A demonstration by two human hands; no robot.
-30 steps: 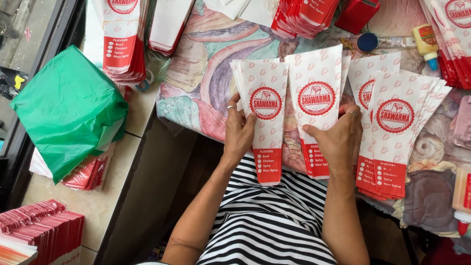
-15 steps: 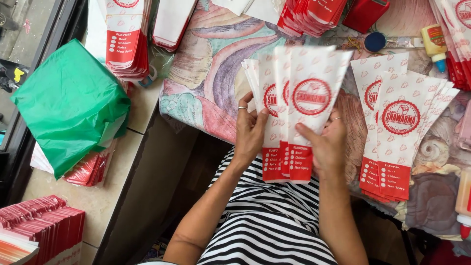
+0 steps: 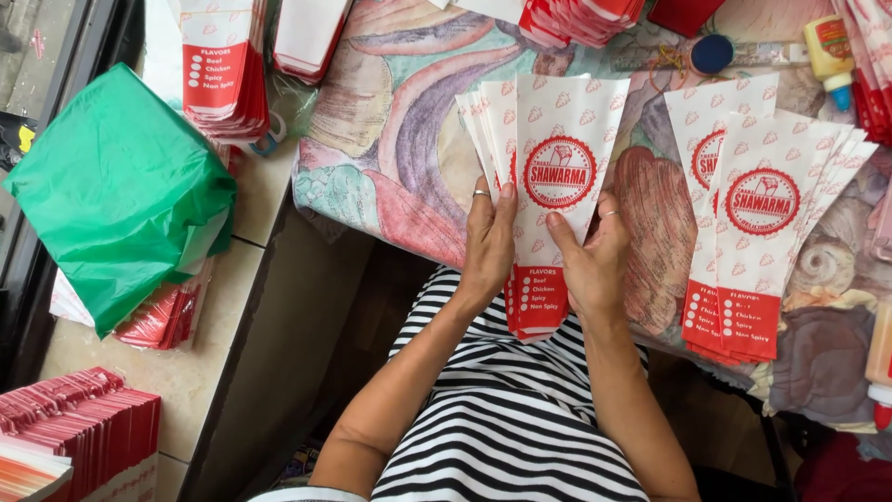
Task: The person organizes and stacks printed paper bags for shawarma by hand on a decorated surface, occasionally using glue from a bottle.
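The desk (image 3: 400, 177) carries a patterned cloth in pink, purple and green, and most of the work surface lies under stock. A green plastic bag (image 3: 121, 191) sits at the far left edge, partly covering a red-and-white bundle. A fanned pile of paper sleeves (image 3: 757, 232) lies flat to the right of the hands, well apart from the held stack. Further bundles of sleeves (image 3: 223, 70) rest along the top edge. The held stack of paper sleeves (image 3: 548, 186), white with a red round emblem and a red lower band, stands nearly upright above the near desk edge, directly in front of the person's striped top. The left hand (image 3: 488, 246) closes its grip on the left edge of the stack, fingers laid flat against the front face. The right hand (image 3: 590, 260) closes its grip on the right edge, thumb forward on the front sleeve. Both hands hold low, just above the red band. The upper corners at the left are slightly splayed. To square the stack well, keep both grips even and low, align the red bands first, then the tops. A glue bottle (image 3: 830, 46) and a blue cap (image 3: 713, 54) lie near the top right.
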